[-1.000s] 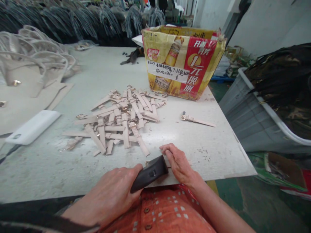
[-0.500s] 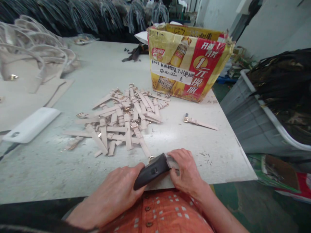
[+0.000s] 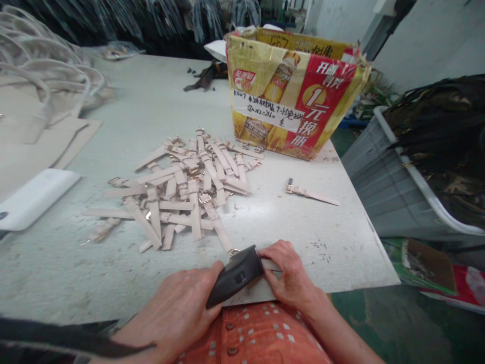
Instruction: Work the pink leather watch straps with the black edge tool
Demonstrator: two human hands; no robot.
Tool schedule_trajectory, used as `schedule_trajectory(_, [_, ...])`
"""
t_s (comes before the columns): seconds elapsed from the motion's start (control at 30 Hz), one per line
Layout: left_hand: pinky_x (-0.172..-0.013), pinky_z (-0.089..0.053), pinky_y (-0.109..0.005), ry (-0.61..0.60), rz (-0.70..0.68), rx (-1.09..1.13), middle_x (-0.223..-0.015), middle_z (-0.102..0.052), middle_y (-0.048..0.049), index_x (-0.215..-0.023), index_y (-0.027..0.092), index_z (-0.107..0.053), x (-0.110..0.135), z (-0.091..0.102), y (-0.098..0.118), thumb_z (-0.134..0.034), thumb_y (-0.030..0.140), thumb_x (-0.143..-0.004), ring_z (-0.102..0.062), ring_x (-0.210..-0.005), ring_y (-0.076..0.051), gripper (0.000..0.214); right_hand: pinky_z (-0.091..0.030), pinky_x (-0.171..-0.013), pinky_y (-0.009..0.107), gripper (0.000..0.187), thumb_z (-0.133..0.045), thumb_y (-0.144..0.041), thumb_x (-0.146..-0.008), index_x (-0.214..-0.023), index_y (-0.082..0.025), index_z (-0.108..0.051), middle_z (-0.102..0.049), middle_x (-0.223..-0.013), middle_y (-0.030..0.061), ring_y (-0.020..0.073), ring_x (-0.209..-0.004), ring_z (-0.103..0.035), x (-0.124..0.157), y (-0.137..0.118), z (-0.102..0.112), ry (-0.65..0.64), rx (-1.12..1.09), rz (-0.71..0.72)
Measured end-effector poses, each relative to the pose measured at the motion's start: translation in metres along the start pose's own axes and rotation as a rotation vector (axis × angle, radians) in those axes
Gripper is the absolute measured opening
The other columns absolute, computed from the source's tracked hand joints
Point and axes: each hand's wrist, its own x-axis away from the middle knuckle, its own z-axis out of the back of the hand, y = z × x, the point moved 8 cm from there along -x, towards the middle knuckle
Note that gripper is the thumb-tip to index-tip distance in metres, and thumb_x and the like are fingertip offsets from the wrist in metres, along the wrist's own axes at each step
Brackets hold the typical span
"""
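At the table's front edge, my left hand [image 3: 178, 303] is closed around one end of a dark curved piece [image 3: 237, 277] with a small square fitting on it. I cannot make out its exact kind. My right hand [image 3: 290, 268] pinches a pale strap [image 3: 272, 265] that sticks out from the dark piece's right end. A small gold buckle [image 3: 234, 253] shows just behind the dark piece. Beyond my hands lies a loose pile of pale buckle straps [image 3: 193, 197]. One separate buckle strap [image 3: 312, 195], with a dark bit at its buckle, lies to the right.
A yellow and red cardboard box [image 3: 280, 101] stands at the back right of the table. On the left are a white flat device [image 3: 40, 197] and pale bag panels with handles [image 3: 60, 126]. Beyond the right edge is a grey bin [image 3: 397, 177] of dark material.
My view has shifted slightly, so the pile and the white device appear farther left. Both hands keep hold of the dark piece and the strap, with little other movement.
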Motion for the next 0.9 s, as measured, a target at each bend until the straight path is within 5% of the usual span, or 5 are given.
schedule_trajectory(0.1, [-0.083, -0.052, -0.037, 0.044, -0.023, 0.013, -0.116, -0.087, -0.0094, -0.121, 0.025, -0.073, -0.005, -0.001, 0.004, -0.057, 0.020, -0.100, -0.083, -0.104, -0.031, 0.026, -0.056, -0.094, 0.048, 0.063, -0.063, -0.004, -0.083, -0.142, -0.025, -0.062, -0.076, -0.114, 0.0092, 0.0295, -0.103, -0.068, 0.004, 0.002, 0.001, 0.005, -0.013, -0.025])
schedule_trajectory(0.23, [-0.078, -0.050, -0.035, 0.130, -0.039, 0.076, -0.110, -0.087, -0.0085, -0.118, 0.026, -0.073, -0.012, -0.002, 0.000, -0.057, 0.028, -0.102, -0.084, -0.098, -0.031, 0.023, -0.058, -0.100, 0.051, 0.096, -0.061, -0.004, -0.085, -0.173, -0.028, -0.032, -0.075, -0.118, 0.0088, 0.0305, -0.109, -0.068, 0.007, 0.007, 0.002, 0.018, -0.042, -0.093])
schedule_trajectory(0.67, [-0.081, -0.056, -0.036, 0.286, 0.084, 0.194, -0.097, -0.087, -0.0082, -0.125, 0.026, -0.071, 0.003, 0.002, -0.057, -0.048, 0.048, -0.101, -0.084, -0.098, -0.032, 0.040, -0.057, -0.096, 0.050, 0.077, -0.065, -0.008, -0.086, -0.159, -0.025, -0.049, -0.075, -0.112, 0.0082, 0.0290, -0.100, -0.068, 0.002, 0.007, 0.000, 0.010, -0.014, -0.045])
schedule_trajectory(0.9, [-0.085, -0.055, -0.038, 0.074, 0.024, 0.051, -0.108, -0.087, -0.0090, -0.125, 0.025, -0.070, 0.004, -0.013, -0.016, -0.053, 0.024, -0.099, -0.084, -0.104, -0.032, 0.031, -0.057, -0.094, 0.049, 0.073, -0.062, -0.008, -0.088, -0.158, -0.026, -0.048, -0.075, -0.112, 0.0082, 0.0288, -0.101, -0.068, 0.001, 0.003, 0.002, 0.021, -0.013, -0.033])
